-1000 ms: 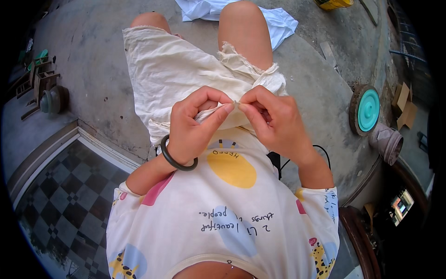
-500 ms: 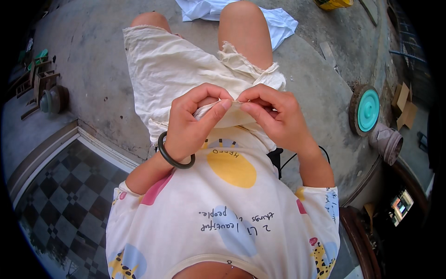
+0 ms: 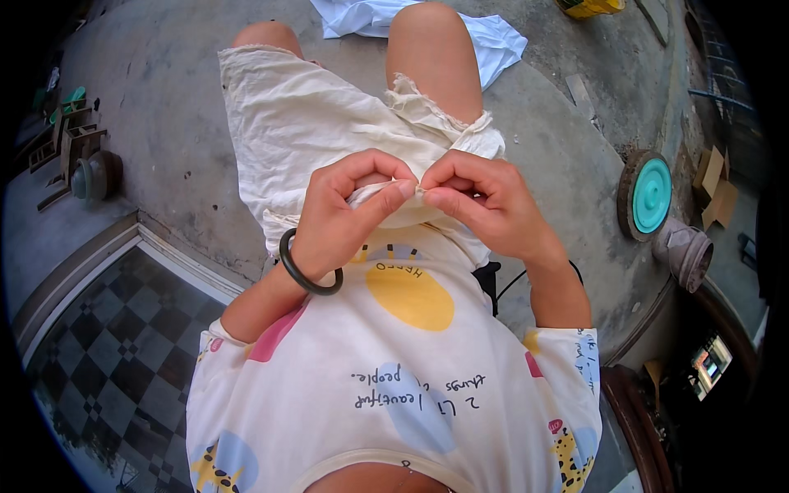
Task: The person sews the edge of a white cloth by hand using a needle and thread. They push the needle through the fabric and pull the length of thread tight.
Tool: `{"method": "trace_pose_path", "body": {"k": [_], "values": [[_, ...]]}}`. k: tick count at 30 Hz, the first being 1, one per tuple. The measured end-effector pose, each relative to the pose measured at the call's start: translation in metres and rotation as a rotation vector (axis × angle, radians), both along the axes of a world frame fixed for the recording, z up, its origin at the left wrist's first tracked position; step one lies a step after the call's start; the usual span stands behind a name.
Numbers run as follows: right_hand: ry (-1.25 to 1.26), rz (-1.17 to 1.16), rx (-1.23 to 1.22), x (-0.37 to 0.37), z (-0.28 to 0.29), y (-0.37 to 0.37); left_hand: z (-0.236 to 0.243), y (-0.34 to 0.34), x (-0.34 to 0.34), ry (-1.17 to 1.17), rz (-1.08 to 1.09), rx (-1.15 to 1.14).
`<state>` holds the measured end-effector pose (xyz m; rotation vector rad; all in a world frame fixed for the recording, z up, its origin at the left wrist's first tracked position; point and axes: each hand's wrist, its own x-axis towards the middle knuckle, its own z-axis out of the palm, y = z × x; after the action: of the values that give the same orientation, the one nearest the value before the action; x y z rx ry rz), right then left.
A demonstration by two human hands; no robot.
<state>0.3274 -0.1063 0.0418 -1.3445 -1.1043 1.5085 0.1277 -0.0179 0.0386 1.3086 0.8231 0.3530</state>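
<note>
Across my lap lies a cream-coloured cloth (image 3: 288,135) with frayed edges. My left hand (image 3: 349,205) pinches a gathered fold of it between thumb and forefinger, and part of the fold shows inside the curled fingers. Tip to tip with it, my right hand (image 3: 485,197) pinches the same cloth edge. A tiny pale bit shows between the fingertips; whether it is thread or cloth I cannot make out. A dark bangle (image 3: 308,263) circles my left wrist.
White cloth (image 3: 501,45) lies on the concrete floor (image 3: 164,115) beyond my knees. On the right are a round turquoise lid (image 3: 652,195), a dirty bucket (image 3: 686,256) and an open cardboard box (image 3: 719,201). Wooden stools (image 3: 74,144) stand at far left, near a checkered tiled area (image 3: 131,329).
The fingertips of both hands have drawn closer together and shifted slightly, the left ones a little to the right. The cloth on my lap stays nearly the same.
</note>
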Motion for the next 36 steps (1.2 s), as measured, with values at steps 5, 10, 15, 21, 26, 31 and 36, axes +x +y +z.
{"method": "trace_pose_path", "body": {"k": [5, 10, 15, 21, 26, 31, 36], "values": [[0.020, -0.013, -0.006, 0.000, 0.001, 0.001, -0.002, 0.004, 0.000, 0.037, -0.019, -0.077], [-0.023, -0.020, -0.009, -0.002, -0.002, 0.000, -0.005, 0.004, 0.000, -0.023, -0.011, -0.111], [-0.028, -0.076, -0.004, -0.007, -0.009, -0.003, -0.010, 0.002, 0.001, -0.012, -0.006, -0.081], [-0.009, -0.086, -0.005, -0.006, -0.014, -0.003, -0.012, 0.002, 0.001, 0.009, -0.040, -0.053], [0.038, -0.074, -0.087, -0.006, -0.012, -0.003, -0.012, 0.004, 0.001, 0.034, -0.060, -0.061], [0.046, -0.066, -0.049, -0.003, -0.010, -0.003, -0.008, 0.005, -0.002, -0.004, -0.032, -0.095], [0.037, -0.043, -0.039, -0.002, -0.009, -0.002, -0.007, 0.003, -0.002, -0.017, -0.020, -0.111]]}}
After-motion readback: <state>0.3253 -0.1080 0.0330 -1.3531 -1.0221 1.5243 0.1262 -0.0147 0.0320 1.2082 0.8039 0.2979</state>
